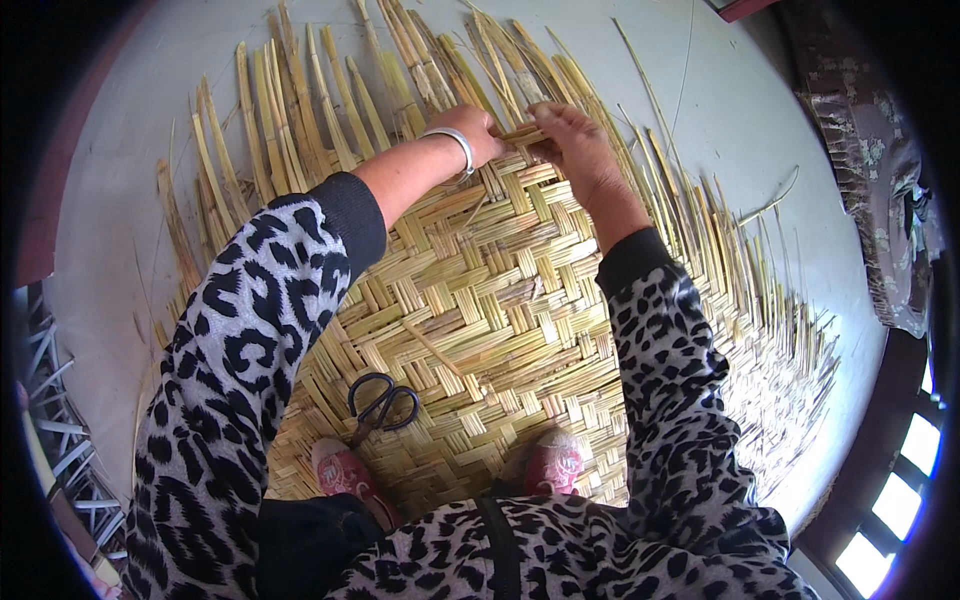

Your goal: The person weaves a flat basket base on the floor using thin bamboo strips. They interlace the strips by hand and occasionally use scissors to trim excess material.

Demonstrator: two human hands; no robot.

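Note:
A large mat of split straw-coloured reeds in a zigzag weave lies on the floor under my feet. At its far edge, my left hand, with a silver bangle at the wrist, has its fingers closed on a reed strip. My right hand pinches the same strip from the other side, thumb and fingers together. Beyond both hands, loose reed ends stick out unwoven. Along the right side more ends fan outward.
Black-handled scissors rest on the mat near my left shoe. My right shoe also stands on the weave. A pale floor surrounds the mat. Patterned cloth hangs at the far right. At left is a white lattice.

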